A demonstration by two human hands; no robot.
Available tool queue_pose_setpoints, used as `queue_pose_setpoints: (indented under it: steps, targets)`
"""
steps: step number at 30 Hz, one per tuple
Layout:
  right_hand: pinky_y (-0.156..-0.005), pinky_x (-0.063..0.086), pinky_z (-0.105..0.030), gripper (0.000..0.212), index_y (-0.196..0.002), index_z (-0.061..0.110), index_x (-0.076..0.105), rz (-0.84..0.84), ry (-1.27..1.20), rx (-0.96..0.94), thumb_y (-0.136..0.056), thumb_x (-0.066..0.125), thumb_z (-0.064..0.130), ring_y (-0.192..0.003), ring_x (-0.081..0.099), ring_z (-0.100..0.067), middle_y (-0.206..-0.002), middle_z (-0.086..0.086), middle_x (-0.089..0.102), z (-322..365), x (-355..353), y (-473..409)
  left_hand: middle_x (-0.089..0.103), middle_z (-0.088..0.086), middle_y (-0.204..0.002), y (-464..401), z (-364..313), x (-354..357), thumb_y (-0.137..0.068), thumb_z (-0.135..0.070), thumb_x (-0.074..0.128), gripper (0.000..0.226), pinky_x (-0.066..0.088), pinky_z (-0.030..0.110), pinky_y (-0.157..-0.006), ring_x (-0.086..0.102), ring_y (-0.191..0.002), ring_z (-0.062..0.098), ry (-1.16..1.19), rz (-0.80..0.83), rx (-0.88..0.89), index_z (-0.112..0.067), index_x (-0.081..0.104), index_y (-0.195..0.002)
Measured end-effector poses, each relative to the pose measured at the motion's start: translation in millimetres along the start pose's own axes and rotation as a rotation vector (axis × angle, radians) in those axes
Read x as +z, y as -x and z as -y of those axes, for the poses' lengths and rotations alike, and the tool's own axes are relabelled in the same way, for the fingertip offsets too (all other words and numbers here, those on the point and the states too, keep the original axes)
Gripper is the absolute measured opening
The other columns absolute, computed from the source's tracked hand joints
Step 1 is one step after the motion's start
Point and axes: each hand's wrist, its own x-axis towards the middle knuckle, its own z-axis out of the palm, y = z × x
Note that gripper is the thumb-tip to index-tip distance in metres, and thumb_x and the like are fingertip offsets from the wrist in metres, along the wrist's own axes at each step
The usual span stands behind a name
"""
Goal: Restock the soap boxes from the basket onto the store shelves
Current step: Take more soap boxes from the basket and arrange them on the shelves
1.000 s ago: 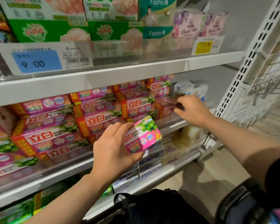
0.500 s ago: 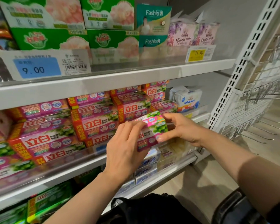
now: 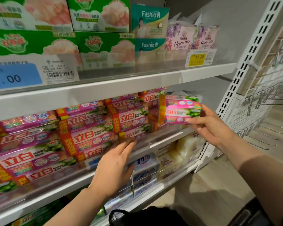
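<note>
At shelf's right end, right hand (image 3: pixel 209 128) holds soap box (image 3: pixel 181 110); left hand (image 3: pixel 114 167) open, fingertips blurred.

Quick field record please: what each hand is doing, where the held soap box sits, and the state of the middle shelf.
right hand: pinches pink soap box at the right end of the middle shelf
left hand: open, empty, fingers by the shelf's front edge
middle shelf: stacked pink soap packs
held box: level, against the rightmost stack, not released
</note>
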Motion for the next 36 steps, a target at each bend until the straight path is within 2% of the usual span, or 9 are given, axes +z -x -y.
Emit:
queue_pose_setpoints:
  steps: [7, 11, 14, 17, 21, 25, 28, 32, 36]
  targets:
    - [-0.075, 0.059, -0.029, 0.067, -0.127, 0.002, 0.049, -0.141, -0.061, -0.057, -0.064, 0.069, -0.009, -0.107, 0.065, -0.025, -0.13, -0.015, 0.056, -6.6, 6.8, -28.2, 0.066, 0.003, -0.118, 0.6, -3.5, 5.1, -0.057, -0.026, 0.091, 0.079, 0.057, 0.03, -0.069, 0.069, -0.089, 0.022, -0.015, -0.013, -0.02, -0.011, 0.061, -0.128]
    - [-0.074, 0.057, -0.026, 0.062, -0.133, 0.008, 0.047, -0.067, -0.004, -0.002, -0.077, 0.059, -0.017, -0.105, 0.066, -0.02, -0.13, -0.011, 0.058, -9.8, 6.3, -36.5, 0.066, 0.003, -0.116, 0.2, -5.9, 7.9, -0.056, -0.025, 0.091, 0.077, 0.057, 0.03, -0.069, 0.069, -0.09, 0.023, -0.014, -0.023, -0.049, -0.011, 0.063, -0.126]
    - [-0.071, 0.057, -0.025, 0.061, -0.137, 0.014, 0.046, -0.033, 0.188, -0.057, -0.083, 0.059, -0.012, -0.099, 0.067, -0.018, -0.124, -0.005, 0.061, -5.0, 10.3, -36.9, 0.067, 0.004, -0.114, 0.1, -8.2, 9.0, -0.055, -0.022, 0.091, 0.074, 0.057, 0.031, -0.07, 0.068, -0.09, 0.025, -0.015, -0.038, -0.067, -0.009, 0.064, -0.123]
    - [-0.057, 0.054, -0.017, 0.057, -0.134, 0.019, 0.049, -0.184, 0.485, -0.205, -0.086, 0.059, -0.01, -0.086, 0.065, -0.011, -0.112, 0.0, 0.064, -4.9, 18.9, -42.7, 0.066, 0.005, -0.115, 0.1, -9.4, 8.9, -0.056, -0.021, 0.091, 0.074, 0.056, 0.032, -0.072, 0.067, -0.092, 0.026, -0.017, -0.046, -0.069, -0.009, 0.064, -0.124]
    - [-0.084, 0.055, -0.034, 0.057, -0.13, 0.032, 0.052, -0.242, 0.636, -0.247, -0.087, 0.06, -0.004, -0.104, 0.061, -0.015, -0.111, 0.004, 0.066, -16.9, 15.8, -50.7, 0.066, 0.005, -0.116, 1.0, -10.0, 8.9, -0.057, -0.021, 0.09, 0.073, 0.056, 0.032, -0.074, 0.067, -0.093, 0.026, -0.029, -0.048, -0.065, -0.009, 0.063, -0.124]
    - [-0.075, 0.048, -0.016, 0.046, -0.13, 0.022, 0.049, -0.135, 0.606, -0.188, -0.094, 0.047, -0.006, -0.102, 0.058, -0.01, -0.109, 0.003, 0.063, -17.1, 17.4, -51.2, 0.066, 0.005, -0.115, 0.5, -12.8, 9.2, -0.061, -0.015, 0.087, 0.067, 0.056, 0.033, -0.075, 0.066, -0.094, 0.026, -0.029, -0.069, -0.078, -0.008, 0.064, -0.124]
    - [-0.086, 0.047, -0.022, 0.036, -0.127, 0.019, 0.052, -0.08, 0.727, -0.139, -0.097, 0.045, 0.0, -0.103, 0.058, -0.011, -0.104, 0.007, 0.063, -26.3, 22.6, -50.8, 0.066, 0.006, -0.114, -0.3, -15.0, 8.8, -0.063, -0.012, 0.085, 0.064, 0.056, 0.034, -0.076, 0.065, -0.094, 0.027, -0.028, -0.083, -0.084, -0.008, 0.064, -0.123]
    - [-0.097, 0.046, -0.034, 0.032, -0.131, 0.021, 0.054, -0.127, 0.817, -0.116, -0.1, 0.046, 0.014, -0.109, 0.058, -0.017, -0.115, 0.001, 0.065, -32.3, 28.4, -49.2, 0.066, 0.006, -0.114, -0.2, -15.1, 8.3, -0.063, -0.011, 0.085, 0.063, 0.055, 0.035, -0.079, 0.065, -0.096, 0.028, -0.02, -0.081, -0.09, -0.007, 0.065, -0.122]
    - [-0.084, 0.041, -0.026, 0.032, -0.131, 0.017, 0.055, -0.177, 0.829, -0.138, -0.1, 0.048, 0.017, -0.103, 0.057, -0.014, -0.114, 0.001, 0.063, -26.9, 31.2, -42.5, 0.066, 0.007, -0.115, -0.7, -15.7, 6.9, -0.064, -0.01, 0.085, 0.063, 0.056, 0.036, -0.08, 0.065, -0.096, 0.029, -0.014, -0.063, -0.097, -0.007, 0.064, -0.123]
